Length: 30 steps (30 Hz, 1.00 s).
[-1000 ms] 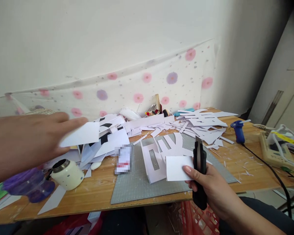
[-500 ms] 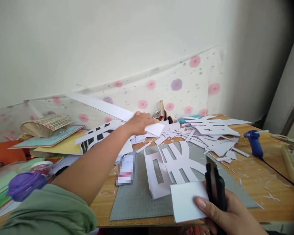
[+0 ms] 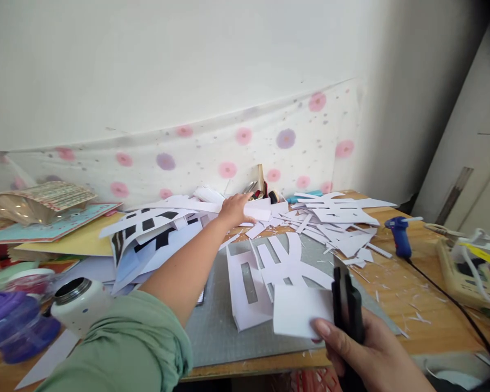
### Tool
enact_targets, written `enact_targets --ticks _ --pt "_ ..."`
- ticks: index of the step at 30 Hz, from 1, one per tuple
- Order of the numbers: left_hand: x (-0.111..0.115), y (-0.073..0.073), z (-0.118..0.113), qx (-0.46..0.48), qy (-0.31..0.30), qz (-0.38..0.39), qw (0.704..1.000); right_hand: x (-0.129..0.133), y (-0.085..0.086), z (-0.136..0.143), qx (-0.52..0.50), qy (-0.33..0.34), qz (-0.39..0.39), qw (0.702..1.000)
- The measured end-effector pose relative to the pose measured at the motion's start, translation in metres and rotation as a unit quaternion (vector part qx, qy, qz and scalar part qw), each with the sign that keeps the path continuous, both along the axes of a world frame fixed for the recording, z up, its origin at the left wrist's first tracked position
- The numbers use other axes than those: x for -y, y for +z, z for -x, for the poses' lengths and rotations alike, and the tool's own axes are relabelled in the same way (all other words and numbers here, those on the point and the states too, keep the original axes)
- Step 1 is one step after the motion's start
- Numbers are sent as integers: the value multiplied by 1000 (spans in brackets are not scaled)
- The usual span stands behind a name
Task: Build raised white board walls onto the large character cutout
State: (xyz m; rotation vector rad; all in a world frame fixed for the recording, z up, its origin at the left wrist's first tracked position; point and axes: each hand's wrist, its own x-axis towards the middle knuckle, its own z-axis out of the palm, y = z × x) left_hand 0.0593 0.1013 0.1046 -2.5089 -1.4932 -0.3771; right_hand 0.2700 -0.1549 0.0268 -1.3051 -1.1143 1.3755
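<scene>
My right hand (image 3: 363, 348) holds a black utility knife (image 3: 347, 316) with its blade end up. Between its thumb and fingers is also a small white card (image 3: 300, 310). My left hand (image 3: 233, 210) is stretched to the back of the table, with thumb and fingers around a long white paper strip (image 3: 258, 211); the strip's left part lies over the paper pile. On the grey cutting mat (image 3: 212, 343), a folded white paper piece with a slot (image 3: 239, 305) stands beside a white cut-out with curved bars (image 3: 288, 261).
White paper scraps (image 3: 347, 234) heap at the back right. A blue glue gun (image 3: 400, 237) and a power strip (image 3: 453, 269) lie to the right. At left are an open white bottle (image 3: 75, 307), a purple-lidded jar (image 3: 12, 321) and stacked papers (image 3: 73, 239).
My left hand has lowered the long strip from a raised slant onto the paper pile. The view has turned left and down, bringing the bottle into sight. My right hand keeps its hold.
</scene>
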Motion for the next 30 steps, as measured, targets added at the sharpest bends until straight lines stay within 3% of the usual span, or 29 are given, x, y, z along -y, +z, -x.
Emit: enact_targets --ticks 3,5,7,9,13,15,16,18,20,23,26,30 --pt "26 4 -10 45 -57 3 997 -19 6 -4 -19 25 -40 999" --pt "54 8 -11 161 -166 32 972 -36 11 -7 -83 59 -65 993" --pt "83 6 -8 212 -277 128 928 -54 17 -7 -158 86 -79 980" --pt "108 -4 -5 260 -331 221 880 -68 21 -1 -205 112 -90 968" --pt "131 -34 -13 453 -361 290 762 -84 22 17 -218 156 -99 958" --pt "131 -43 -18 497 -365 278 737 -88 20 20 -175 166 -109 964" --pt "130 -46 -18 504 -368 259 737 -89 20 18 -134 163 -122 970" --pt "127 -46 -14 485 -371 197 767 -90 20 7 -37 145 -162 975" --pt "123 -44 -4 423 -355 123 825 -89 22 -10 36 149 -199 968" --pt "119 -44 10 309 -306 69 898 -86 28 -29 73 221 -215 948" --pt "117 -50 14 274 -292 67 914 -85 32 -33 134 259 -223 930" --pt "118 -61 4 291 -327 87 895 -87 28 -28 235 231 -257 908"
